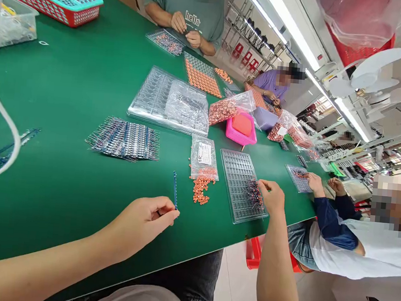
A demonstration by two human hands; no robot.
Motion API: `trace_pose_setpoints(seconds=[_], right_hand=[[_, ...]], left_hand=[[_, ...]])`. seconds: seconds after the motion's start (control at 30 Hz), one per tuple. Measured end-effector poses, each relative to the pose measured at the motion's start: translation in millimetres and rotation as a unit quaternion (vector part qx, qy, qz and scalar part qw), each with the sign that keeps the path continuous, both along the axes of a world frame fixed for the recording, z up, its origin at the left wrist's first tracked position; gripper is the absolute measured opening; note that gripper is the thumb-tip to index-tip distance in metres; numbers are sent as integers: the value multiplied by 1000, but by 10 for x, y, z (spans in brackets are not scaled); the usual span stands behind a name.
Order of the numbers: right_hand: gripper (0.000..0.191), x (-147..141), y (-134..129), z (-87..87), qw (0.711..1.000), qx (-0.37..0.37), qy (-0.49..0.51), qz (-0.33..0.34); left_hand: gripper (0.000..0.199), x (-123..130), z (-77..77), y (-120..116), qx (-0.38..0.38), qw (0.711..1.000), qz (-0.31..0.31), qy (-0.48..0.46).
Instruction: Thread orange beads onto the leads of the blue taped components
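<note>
Head view: assembly at a green worktop (69,87).
Left hand (141,222): pinched on a blue strip (175,189).
Right hand (272,196): fingers closed over components in the clear tray (241,184), few slots filled.
Between the hands: orange parts (200,188), loose.

A co-worker's green shirt (185,1) reads "hello" (white letters)
</note>
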State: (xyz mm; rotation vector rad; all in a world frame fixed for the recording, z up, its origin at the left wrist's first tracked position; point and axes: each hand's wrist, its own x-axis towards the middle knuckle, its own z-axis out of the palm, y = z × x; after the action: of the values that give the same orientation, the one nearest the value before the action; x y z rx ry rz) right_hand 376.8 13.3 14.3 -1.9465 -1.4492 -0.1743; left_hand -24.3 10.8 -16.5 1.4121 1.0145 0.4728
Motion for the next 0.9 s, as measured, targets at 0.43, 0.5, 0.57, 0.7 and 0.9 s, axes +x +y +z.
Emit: trace_pose_setpoints(seconds=[0.43, 0.5, 0.57, 0.7, 0.9], right_hand=[[23, -1735, -648, -96, 943, -97, 132, 288], [23, -1948, -635, -194, 934, -93, 159, 307], [23, -2057, -593, -297, 936, -71, 166, 303], [26, -2066, -533, -441, 947, -50, 123, 291], [33, -2131, -570, -535, 967, 11, 79, 242]], left_hand=[[19, 27, 100, -60, 149, 987, -60, 9], [13, 29, 87, -90, 170, 984, -58, 13], [13, 24, 82, -95, 187, 981, -52, 18], [13, -14, 98, -7, 196, 980, -19, 39], [24, -48, 174, 194, 164, 983, 29, 75]])
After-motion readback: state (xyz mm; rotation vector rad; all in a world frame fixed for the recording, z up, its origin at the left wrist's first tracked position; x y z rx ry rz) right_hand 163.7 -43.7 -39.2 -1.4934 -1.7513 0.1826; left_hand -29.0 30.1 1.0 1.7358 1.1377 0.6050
